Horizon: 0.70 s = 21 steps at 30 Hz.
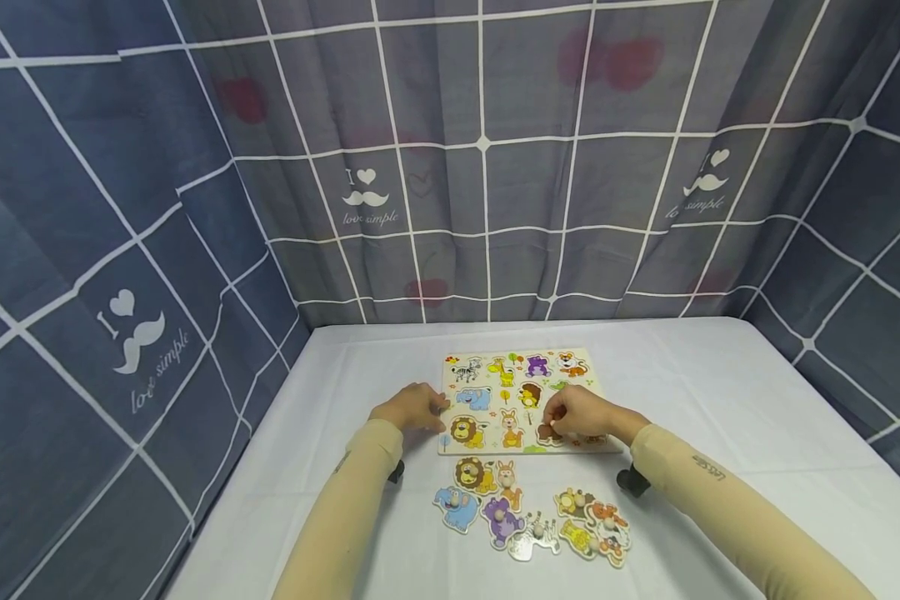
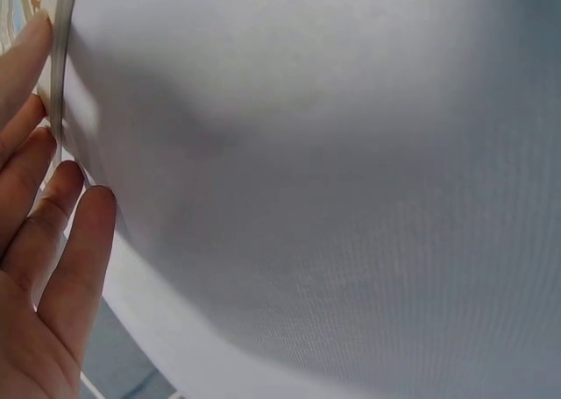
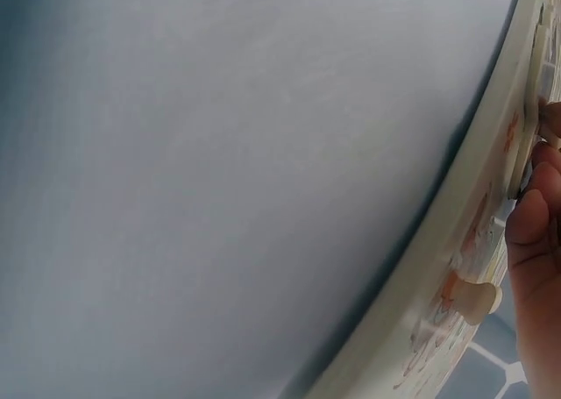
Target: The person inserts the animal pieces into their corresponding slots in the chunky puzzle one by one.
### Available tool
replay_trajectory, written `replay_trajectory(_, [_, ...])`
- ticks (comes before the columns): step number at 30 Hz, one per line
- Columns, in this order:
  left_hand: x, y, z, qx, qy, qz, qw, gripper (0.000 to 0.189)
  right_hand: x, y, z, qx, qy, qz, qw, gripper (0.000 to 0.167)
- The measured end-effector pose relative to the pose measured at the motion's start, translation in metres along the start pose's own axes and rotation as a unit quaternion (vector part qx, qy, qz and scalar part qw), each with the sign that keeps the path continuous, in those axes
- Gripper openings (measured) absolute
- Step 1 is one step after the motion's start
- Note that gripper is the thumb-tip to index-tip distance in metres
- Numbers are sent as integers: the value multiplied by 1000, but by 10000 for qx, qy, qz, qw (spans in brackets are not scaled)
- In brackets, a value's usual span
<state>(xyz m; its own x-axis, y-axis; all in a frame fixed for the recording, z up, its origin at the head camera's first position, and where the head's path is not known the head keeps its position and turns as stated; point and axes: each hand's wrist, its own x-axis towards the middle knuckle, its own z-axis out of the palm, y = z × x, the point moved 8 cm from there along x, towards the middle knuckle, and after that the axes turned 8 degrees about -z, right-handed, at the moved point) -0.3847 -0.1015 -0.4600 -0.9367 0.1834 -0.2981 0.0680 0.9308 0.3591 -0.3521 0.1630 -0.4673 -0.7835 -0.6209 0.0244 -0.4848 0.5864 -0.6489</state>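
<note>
A pegged animal puzzle board [image 1: 492, 417] lies on the table, printed with a zebra, giraffe, elephant, lion, kangaroo and other animals. Fingers of my left hand [image 1: 415, 407] touch its left edge, fairly straight; the left wrist view shows that hand [image 2: 44, 259] along the board's rim. Over the lower right of the board, my right hand [image 1: 581, 414] pinches a brown animal puzzle piece [image 1: 547, 434], partly covered by the fingers. In the right wrist view this piece [image 3: 532, 110] sits tilted close over the board. Beside it, a wooden knob [image 3: 476, 301] sticks up from the board.
Loose pieces lie in front of the board: a lion [image 1: 474, 475], kangaroo [image 1: 508, 496], blue elephant [image 1: 457, 508], purple animal [image 1: 501, 523] and zebra [image 1: 536, 538]. Further right, a yellow giraffe [image 1: 579, 538] lies among several others. A grid-patterned curtain [image 1: 435, 192] stands behind the white table [image 1: 360, 358].
</note>
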Motion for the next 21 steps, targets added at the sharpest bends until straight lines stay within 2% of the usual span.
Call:
replay_trajectory(11, [-1, 0, 1, -17, -17, -56, 10000, 49, 1, 2, 3, 1, -11, 7, 10000, 13])
replay_trajectory(21, [2, 0, -1, 29, -51, 15, 10000, 50, 3, 0, 2, 27, -115, 143, 9998, 13])
